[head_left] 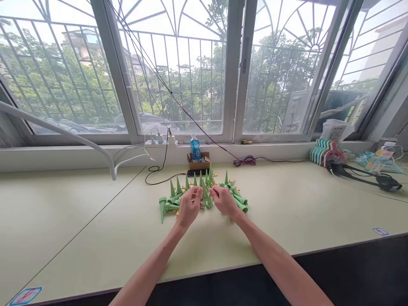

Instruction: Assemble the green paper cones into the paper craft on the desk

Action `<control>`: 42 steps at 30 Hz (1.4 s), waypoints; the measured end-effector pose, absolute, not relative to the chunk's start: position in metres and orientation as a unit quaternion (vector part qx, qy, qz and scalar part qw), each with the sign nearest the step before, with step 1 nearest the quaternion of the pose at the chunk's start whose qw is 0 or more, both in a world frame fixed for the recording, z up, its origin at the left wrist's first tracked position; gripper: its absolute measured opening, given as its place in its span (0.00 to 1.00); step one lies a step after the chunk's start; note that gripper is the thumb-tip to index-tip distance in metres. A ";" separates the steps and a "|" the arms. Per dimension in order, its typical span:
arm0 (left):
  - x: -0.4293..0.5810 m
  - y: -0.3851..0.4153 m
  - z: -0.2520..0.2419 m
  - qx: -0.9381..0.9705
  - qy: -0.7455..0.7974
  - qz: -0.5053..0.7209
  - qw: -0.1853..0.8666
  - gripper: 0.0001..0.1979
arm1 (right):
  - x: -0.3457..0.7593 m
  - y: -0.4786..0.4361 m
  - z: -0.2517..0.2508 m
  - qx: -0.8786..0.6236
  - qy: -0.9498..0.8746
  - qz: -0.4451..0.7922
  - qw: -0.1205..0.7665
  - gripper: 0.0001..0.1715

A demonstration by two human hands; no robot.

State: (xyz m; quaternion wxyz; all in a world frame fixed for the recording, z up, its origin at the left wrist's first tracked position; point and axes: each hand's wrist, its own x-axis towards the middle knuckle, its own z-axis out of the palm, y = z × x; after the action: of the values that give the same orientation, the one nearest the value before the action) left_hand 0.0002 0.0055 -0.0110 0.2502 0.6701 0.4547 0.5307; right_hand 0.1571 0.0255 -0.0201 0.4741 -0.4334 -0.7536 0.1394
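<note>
My left hand [189,205] is closed in a pinch, its fingertips beside an upright green plastic spike [204,190]. Just right of that spike, my right hand [224,201] also pinches its thumb and fingers together. What either hand holds is too small or hidden to make out. Around and behind both hands lies a cluster of green pointed spikes, several standing tip up like this tall one [172,188]. Green tubes [240,200] lie on their sides by my right hand. At the left end, one spike [162,211] points toward me. Small yellow pieces are scattered among them.
Behind the spikes are a dark phone [196,173] and a small cardboard box [204,163] with a blue-liquid bottle [195,148]. Cables [245,160] run along the table's back. Farther right are clothes hangers [325,152], a black headset [360,173] and a clear bottle [384,156].
</note>
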 end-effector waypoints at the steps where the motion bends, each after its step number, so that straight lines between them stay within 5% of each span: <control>1: 0.000 0.006 -0.011 0.665 0.456 0.535 0.253 0.19 | 0.157 0.025 -0.020 -0.433 -0.751 0.141 0.478 0.22; 25: 0.000 0.003 -0.005 0.559 0.456 0.470 0.508 0.21 | 0.158 0.020 -0.017 -0.373 -0.776 0.166 0.481 0.21; 42: 0.000 0.001 -0.001 0.604 0.457 0.467 0.456 0.22 | 0.159 0.021 -0.016 -0.392 -0.772 0.150 0.477 0.20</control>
State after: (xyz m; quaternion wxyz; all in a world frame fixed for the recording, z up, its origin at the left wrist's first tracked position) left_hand 0.0001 0.0007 -0.0014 0.4564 0.6044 0.4568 0.4667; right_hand 0.1594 0.0206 -0.0164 0.4766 -0.3921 -0.7724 0.1499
